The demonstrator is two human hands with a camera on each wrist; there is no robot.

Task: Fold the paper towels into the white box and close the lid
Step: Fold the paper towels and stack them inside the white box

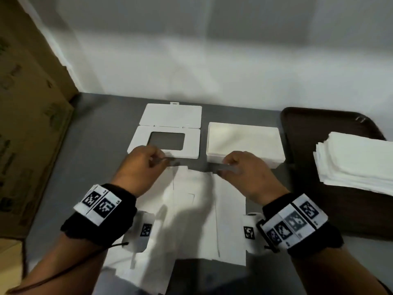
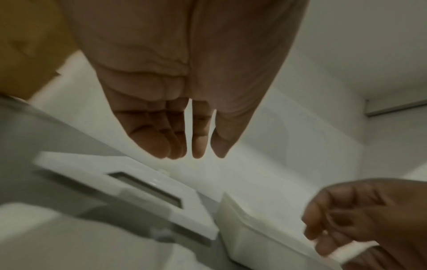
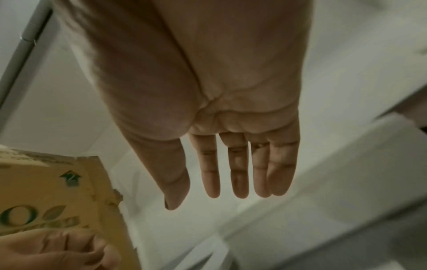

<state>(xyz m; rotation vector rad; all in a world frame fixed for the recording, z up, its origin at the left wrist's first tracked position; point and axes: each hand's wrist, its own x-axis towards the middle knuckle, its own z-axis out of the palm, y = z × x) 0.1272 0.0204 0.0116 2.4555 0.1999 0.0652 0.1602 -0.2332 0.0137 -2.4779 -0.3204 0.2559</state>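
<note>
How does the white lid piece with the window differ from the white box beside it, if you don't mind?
The lid piece has a rectangular cut-out showing the table; the white box has none. The lid piece has a flap hinged open behind it; the box does not. The box looks taller. Both are white, rectangular, side by side.

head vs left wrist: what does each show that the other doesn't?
Only head: the towel stack on the brown tray, the unfolded towels on the table under both wrists, the opened lid flap, the wristbands with markers.

Only left wrist: the left palm and its fingers from underneath, hanging fairly straight and holding nothing.

Both: the lid frame with its window, the box beside it, the right hand, the cardboard carton on the left, the white wall.
</note>
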